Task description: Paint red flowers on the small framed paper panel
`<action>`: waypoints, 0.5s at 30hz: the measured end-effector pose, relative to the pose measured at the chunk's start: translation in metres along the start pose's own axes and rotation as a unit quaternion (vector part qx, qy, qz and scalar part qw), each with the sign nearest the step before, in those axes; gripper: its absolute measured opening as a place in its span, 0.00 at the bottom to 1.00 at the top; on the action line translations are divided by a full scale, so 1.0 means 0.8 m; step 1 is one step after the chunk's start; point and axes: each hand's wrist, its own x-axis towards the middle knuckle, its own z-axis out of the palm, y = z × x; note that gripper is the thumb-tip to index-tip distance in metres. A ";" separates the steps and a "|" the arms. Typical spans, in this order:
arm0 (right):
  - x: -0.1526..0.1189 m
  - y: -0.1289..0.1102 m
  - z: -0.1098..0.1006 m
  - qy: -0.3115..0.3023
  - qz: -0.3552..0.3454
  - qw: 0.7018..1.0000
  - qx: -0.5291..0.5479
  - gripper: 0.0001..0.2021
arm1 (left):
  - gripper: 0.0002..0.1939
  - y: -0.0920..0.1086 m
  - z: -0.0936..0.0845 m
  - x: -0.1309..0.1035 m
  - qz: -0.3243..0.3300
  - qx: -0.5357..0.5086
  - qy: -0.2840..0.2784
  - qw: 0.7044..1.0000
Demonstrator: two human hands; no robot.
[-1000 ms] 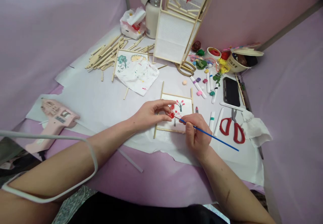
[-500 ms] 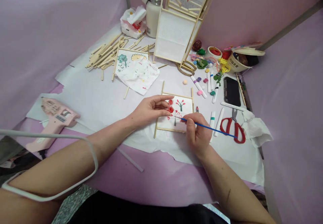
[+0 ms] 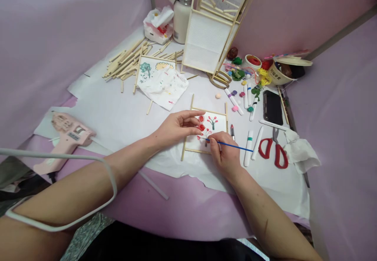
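My right hand (image 3: 226, 153) is closed round a thin blue paintbrush (image 3: 241, 148), its tip down at a red flower drawing. That drawing is on a white panel (image 3: 221, 119) with a wooden stick frame, lying flat before me. Green stems and red blossoms show on the panel. Over its left side, my left hand (image 3: 179, 125) holds a small red paint pot (image 3: 202, 127) between thumb and fingers. A second red round part, perhaps its lid, sits just above it. Right of the panel lies a red-tipped marker (image 3: 232, 131).
Red-handled scissors (image 3: 275, 149), a phone (image 3: 272, 107) and several white markers lie on the right. A tall stick lantern frame (image 3: 203, 37) stands at the back, beside piled wooden sticks (image 3: 126, 62). A pink glue gun (image 3: 67, 135) rests left; its cable crosses my left forearm.
My right hand has moved left and down over the panel with the paintbrush, and the brush tip has shifted away from the paint pot. My left hand stays in place over the panel.
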 end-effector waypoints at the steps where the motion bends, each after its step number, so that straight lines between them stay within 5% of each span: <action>1: 0.000 0.000 0.000 0.000 -0.001 1.000 -0.002 0.05 | 0.27 0.000 0.000 0.000 0.001 -0.002 -0.002 1.000; 15: 0.001 -0.002 0.001 -0.012 0.009 1.000 -0.002 0.06 | 0.28 0.000 0.000 0.000 -0.003 -0.005 -0.009 1.000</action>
